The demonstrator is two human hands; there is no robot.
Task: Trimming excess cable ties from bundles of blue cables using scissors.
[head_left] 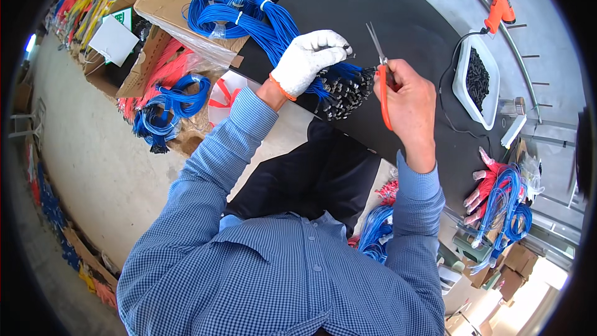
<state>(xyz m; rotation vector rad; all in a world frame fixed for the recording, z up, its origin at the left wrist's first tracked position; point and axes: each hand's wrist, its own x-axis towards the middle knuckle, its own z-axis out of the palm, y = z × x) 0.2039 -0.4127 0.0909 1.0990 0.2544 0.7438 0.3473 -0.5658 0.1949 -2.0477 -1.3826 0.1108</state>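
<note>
My left hand, in a white glove with an orange cuff, is closed with thumb and finger pinched on a small dark piece, too small to name surely. Under and beside it lies a bundle of blue wires, whose black and metal-tipped ends fan out on the black tabletop. Bare-skinned, my right hand grips orange-handled scissors. Their thin blades point up and away, slightly parted, to the right of the glove, with nothing between them.
On the right stand a white tray of small black pieces and an orange heat gun with a black cord. Cardboard boxes and coiled blue wires sit left of the table. More blue and red wires hang at the right edge.
</note>
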